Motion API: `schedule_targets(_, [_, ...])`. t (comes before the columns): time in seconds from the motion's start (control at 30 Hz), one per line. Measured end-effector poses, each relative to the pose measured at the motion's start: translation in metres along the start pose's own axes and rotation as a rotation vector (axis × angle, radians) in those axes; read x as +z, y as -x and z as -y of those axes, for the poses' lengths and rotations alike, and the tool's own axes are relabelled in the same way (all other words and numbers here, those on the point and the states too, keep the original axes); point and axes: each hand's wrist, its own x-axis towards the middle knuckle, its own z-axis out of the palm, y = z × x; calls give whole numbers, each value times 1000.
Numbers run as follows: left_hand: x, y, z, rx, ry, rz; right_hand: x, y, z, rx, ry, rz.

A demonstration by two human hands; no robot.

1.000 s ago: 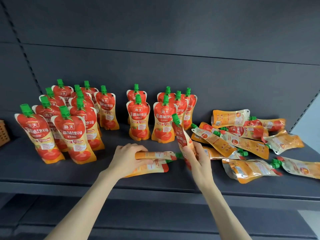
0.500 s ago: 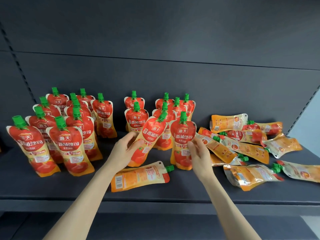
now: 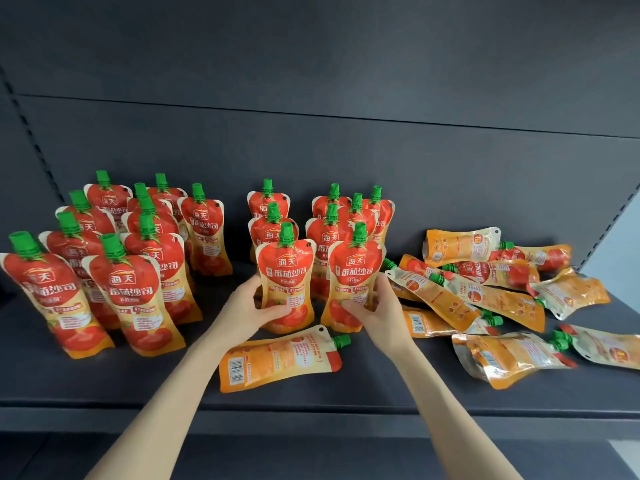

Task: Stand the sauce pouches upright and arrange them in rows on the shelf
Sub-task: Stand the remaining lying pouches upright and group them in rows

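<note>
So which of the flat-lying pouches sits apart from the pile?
The lone pouch between the forearms, barcode side up, cap pointing right; the other flat ones lie heaped at the right.

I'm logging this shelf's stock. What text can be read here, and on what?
"海天": logo on the left pouch, held by the left hand, and the right pouch, held by the right hand.
"番茄沙司": under that logo on both.
Small print and barcode digits on the lying pouch: too blurred.

A shop, seemingly: dark metal shelf point(image 3: 104, 386), slotted upright point(image 3: 33, 133) up-left of the left grip point(image 3: 251, 306), dozens of identical sauce pouches point(image 3: 207, 230) (one brand).
</note>
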Motion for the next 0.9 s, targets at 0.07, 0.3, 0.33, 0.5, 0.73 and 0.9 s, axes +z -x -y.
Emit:
schedule_targets(0.07, [2,-3,2,-1,-54,-68,1,-3,-1,-4,43,-22])
schedule_targets(0.3, [5,-7,-1,32,-57,-86,8,-5,-1,2,103,-79])
schedule_targets(0.33, [5,-7,-2,33,-57,-82,9,-6,-1,5,103,-75])
schedule_targets(0.5, [6,-6,-4,16,-53,-65,7,-8,0,13,98,-57])
schedule_targets(0.73, [8,-3,-9,-20,-139,-59,8,-8,4,32,134,-61])
schedule_targets(0.9, [8,14,-7,-58,-309,-196,4,4,6,57,189,-70])
